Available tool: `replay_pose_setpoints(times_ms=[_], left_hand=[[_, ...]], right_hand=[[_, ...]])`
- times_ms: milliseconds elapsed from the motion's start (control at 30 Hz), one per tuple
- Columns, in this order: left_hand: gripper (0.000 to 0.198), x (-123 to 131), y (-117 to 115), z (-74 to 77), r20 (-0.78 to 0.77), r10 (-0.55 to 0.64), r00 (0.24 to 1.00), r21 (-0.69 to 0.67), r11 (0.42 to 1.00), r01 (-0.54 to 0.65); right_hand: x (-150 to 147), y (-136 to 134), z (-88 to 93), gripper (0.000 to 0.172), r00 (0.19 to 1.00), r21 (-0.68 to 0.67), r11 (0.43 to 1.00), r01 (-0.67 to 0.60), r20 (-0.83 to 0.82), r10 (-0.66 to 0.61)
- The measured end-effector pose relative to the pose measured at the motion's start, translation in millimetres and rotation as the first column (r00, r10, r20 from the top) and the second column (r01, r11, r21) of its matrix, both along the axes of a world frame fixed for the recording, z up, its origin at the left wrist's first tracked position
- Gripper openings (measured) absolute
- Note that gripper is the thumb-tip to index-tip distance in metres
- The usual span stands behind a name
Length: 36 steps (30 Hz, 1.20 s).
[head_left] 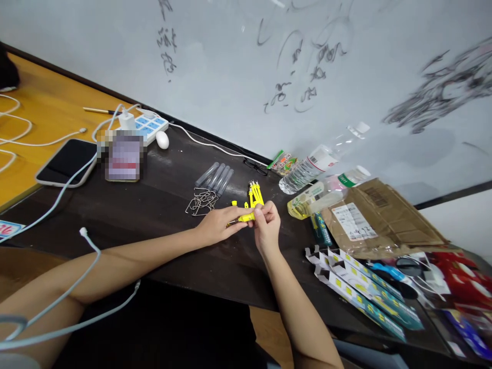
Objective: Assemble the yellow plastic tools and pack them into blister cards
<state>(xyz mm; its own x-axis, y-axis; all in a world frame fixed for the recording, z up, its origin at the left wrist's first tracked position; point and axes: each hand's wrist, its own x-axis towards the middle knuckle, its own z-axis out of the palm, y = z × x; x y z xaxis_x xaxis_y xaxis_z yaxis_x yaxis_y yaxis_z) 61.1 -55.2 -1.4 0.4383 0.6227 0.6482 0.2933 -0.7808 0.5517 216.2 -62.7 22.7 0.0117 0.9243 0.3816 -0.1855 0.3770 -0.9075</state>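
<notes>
Between my two hands is a small yellow plastic part, its exact kind unclear (246,218). My left hand (217,225) pinches its left end, where a thin metal bit shows near the fingertips. My right hand (268,225) grips the other end between thumb and fingers. Just beyond them lie several slim yellow pieces with metal tips (255,193), side by side. Small yellow bits (234,203) rest close to my left fingers. Farther left are a tangle of bent metal wires (202,201) and several clear tubes (215,177) in a row.
Long green-and-white boxes (365,292) with open flaps, a brown package (384,218) and plastic bottles (307,169) stand on the right. A phone (67,163), a power strip (154,124) and a white egg-shaped object (162,140) are at the left. A cable (92,251) crosses above my left arm.
</notes>
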Motion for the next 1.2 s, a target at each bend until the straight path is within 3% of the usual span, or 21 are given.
replay_pose_setpoints(times_ms=[133, 300, 533, 767, 900, 1000, 1200], left_hand=[[0.034, -1, 1, 2.3, 0.021, -0.047, 0.999, -0.007, 0.999, 0.048], [0.034, -3, 3, 0.6, 0.052, -0.029, 0.998, 0.026, 0.999, 0.028], [0.034, -1, 5, -1.4, 0.024, 0.008, 1.0, 0.072, 0.997, -0.009], [0.033, 0, 6, -2.2, 0.022, 0.024, 0.999, 0.073, 0.997, -0.026], [0.034, -2, 7, -2.3, 0.034, 0.012, 0.999, 0.04, 0.999, -0.013], [0.035, -3, 8, -3.4, 0.062, 0.023, 0.998, 0.023, 0.999, -0.024], [0.035, -3, 7, -3.6, 0.068, 0.027, 0.997, 0.065, 0.997, -0.031]], right_hand=[[2, 0, 1.3, 0.024, 1.0, -0.047, 0.999, -0.027, -0.005, 0.027], [9, 2, -0.3, 0.026, 0.998, -0.081, 0.995, -0.063, 0.026, 0.065], [-1, 4, -4.2, 0.037, 0.999, -0.04, 0.999, 0.033, -0.018, -0.034], [-16, -4, -0.3, 0.036, 0.986, -0.043, 0.986, 0.162, -0.038, -0.163], [-12, -6, -0.1, 0.021, 0.996, -0.079, 0.996, 0.043, -0.07, -0.049], [-4, -5, -1.5, 0.024, 0.996, -0.103, 0.992, -0.067, -0.058, 0.061], [-1, -1, -4.9, 0.027, 1.0, -0.105, 0.994, -0.028, -0.013, 0.026]])
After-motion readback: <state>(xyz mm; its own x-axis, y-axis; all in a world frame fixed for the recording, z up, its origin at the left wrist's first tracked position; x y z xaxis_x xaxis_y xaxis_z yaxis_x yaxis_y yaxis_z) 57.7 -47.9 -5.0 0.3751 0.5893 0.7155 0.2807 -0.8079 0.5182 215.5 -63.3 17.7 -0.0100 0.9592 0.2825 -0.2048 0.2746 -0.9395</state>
